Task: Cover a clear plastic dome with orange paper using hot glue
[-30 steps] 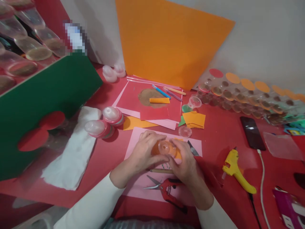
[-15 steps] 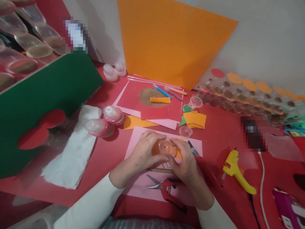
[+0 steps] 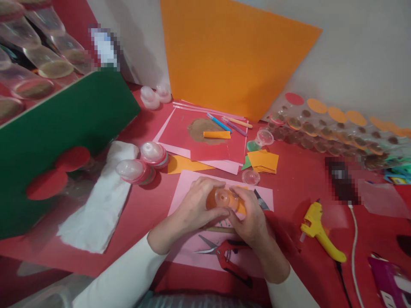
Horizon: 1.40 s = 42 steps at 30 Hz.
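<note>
My left hand [image 3: 195, 206] and my right hand [image 3: 249, 217] close together around a small clear plastic dome cup [image 3: 223, 197] backed by orange paper, over a pink paper sheet [image 3: 189, 182]. Fingers of both hands curl round the cup's rim. Red-handled scissors [image 3: 224, 255] and a thin brown stick [image 3: 218, 229] lie on the pink sheet just below my hands. A craft knife [image 3: 260, 200] lies at the right of my right hand.
A yellow glue gun [image 3: 321, 234] with its cord lies right. Orange paper squares [image 3: 263, 161], a clear lid [image 3: 250, 176], markers [image 3: 224, 123], red card [image 3: 205, 137], two capped cups [image 3: 141, 164], a white cloth [image 3: 99, 201], a green board [image 3: 58, 137] and rows of cups [image 3: 337, 137] surround.
Both hands keep hold of the cup with only tiny finger shifts; the view drifted slightly.
</note>
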Motion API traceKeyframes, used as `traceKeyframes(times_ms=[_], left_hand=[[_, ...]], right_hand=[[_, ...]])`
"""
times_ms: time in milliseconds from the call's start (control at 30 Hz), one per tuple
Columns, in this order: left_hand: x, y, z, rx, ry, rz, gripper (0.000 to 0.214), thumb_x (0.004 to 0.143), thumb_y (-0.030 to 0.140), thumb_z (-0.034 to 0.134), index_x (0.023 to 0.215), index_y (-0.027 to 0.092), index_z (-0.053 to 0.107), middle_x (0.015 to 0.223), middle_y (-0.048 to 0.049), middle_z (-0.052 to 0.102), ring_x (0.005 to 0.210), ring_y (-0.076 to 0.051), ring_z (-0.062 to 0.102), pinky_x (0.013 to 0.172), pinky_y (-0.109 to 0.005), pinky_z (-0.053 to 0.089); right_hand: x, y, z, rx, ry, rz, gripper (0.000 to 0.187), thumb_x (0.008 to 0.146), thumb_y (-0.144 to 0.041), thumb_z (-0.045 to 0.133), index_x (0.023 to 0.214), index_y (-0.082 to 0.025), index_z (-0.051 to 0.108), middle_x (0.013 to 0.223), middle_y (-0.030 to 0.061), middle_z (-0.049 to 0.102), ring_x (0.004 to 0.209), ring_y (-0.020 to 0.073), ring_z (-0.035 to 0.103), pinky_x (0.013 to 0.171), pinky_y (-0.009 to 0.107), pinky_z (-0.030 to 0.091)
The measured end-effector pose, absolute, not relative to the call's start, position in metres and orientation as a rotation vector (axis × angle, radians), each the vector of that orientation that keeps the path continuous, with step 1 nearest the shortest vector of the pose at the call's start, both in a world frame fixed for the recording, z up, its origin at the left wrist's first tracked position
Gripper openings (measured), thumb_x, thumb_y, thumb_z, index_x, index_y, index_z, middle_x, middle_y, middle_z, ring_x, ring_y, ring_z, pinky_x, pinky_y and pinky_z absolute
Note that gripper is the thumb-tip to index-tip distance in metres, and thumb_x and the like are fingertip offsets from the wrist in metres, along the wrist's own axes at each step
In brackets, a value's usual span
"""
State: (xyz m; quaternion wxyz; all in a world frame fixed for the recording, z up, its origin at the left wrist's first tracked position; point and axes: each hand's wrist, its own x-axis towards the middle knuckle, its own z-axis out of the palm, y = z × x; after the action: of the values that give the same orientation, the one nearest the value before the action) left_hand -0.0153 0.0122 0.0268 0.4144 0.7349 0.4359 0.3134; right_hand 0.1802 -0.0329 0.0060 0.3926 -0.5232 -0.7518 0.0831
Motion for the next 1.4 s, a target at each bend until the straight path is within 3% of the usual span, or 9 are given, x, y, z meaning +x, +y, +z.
traceKeyframes(times_ms=[300,533,1400], left_hand=[[-0.015,0.011,0.029,1.844,1.100,0.771,0.047,0.082,0.041,0.084,0.122,0.025,0.065,0.122,-0.0091,0.072,0.113,-0.030,0.067,0.099,-0.049,0.054],[-0.014,0.011,0.028,1.826,1.091,0.784,0.047,0.081,0.040,0.085,0.120,0.023,0.066,0.120,-0.0091,0.073,0.112,-0.030,0.067,0.100,-0.049,0.054],[-0.015,0.011,0.024,1.767,1.040,0.815,0.050,0.083,0.048,0.084,0.123,0.024,0.065,0.123,-0.0091,0.072,0.115,-0.029,0.066,0.101,-0.047,0.054]], right_hand=[[0.189,-0.034,0.020,-1.202,-2.012,0.292,0.051,0.099,-0.023,0.050,0.150,-0.021,0.050,0.125,0.0150,0.073,0.112,0.0323,0.071,0.094,0.053,0.060],[0.184,-0.033,0.018,-1.291,-1.947,0.257,0.037,0.103,-0.024,0.051,0.138,-0.022,0.060,0.113,0.0123,0.077,0.102,0.0296,0.074,0.086,0.046,0.063],[0.185,-0.033,0.022,-1.300,-1.956,0.285,0.032,0.104,-0.031,0.054,0.133,-0.020,0.061,0.111,0.0128,0.077,0.099,0.0288,0.073,0.081,0.043,0.062]])
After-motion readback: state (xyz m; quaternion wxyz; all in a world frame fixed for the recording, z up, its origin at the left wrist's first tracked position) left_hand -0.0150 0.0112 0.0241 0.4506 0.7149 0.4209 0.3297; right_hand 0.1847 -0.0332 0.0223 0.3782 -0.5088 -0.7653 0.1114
